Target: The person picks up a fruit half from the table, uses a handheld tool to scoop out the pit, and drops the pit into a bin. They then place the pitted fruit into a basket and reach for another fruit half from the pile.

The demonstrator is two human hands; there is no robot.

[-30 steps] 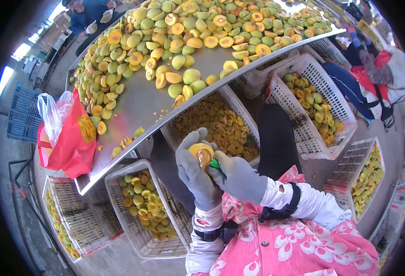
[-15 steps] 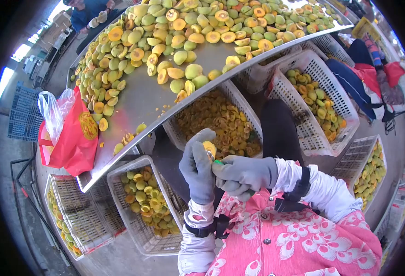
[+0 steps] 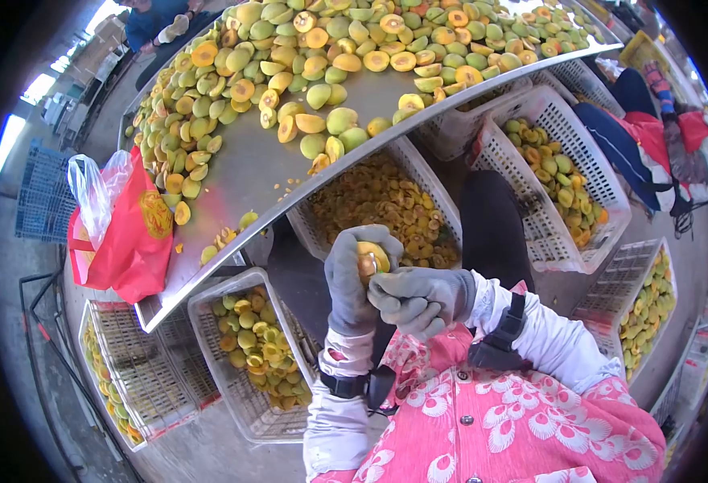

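Two gloved hands work close to the chest. Left hand [image 3: 350, 286] wraps its fingers around a yellow fruit half [image 3: 372, 259], held upright at the fingertips. Right hand [image 3: 420, 299] is curled tight, fingers pressed together, knuckles touching the fruit half; anything pinched inside is hidden. Just past the fingers: white crate [image 3: 441, 203] of orange scraps. Farther: steel table [image 3: 241, 181], heaped fruit [image 3: 322, 56]. Red bag [image 3: 133, 241] hangs far left of the fingers.

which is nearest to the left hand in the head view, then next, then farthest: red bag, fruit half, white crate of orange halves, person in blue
1. fruit half, held in the left hand
2. white crate, just beyond the hand
3. red bag, off to the left
4. person in blue, far top left
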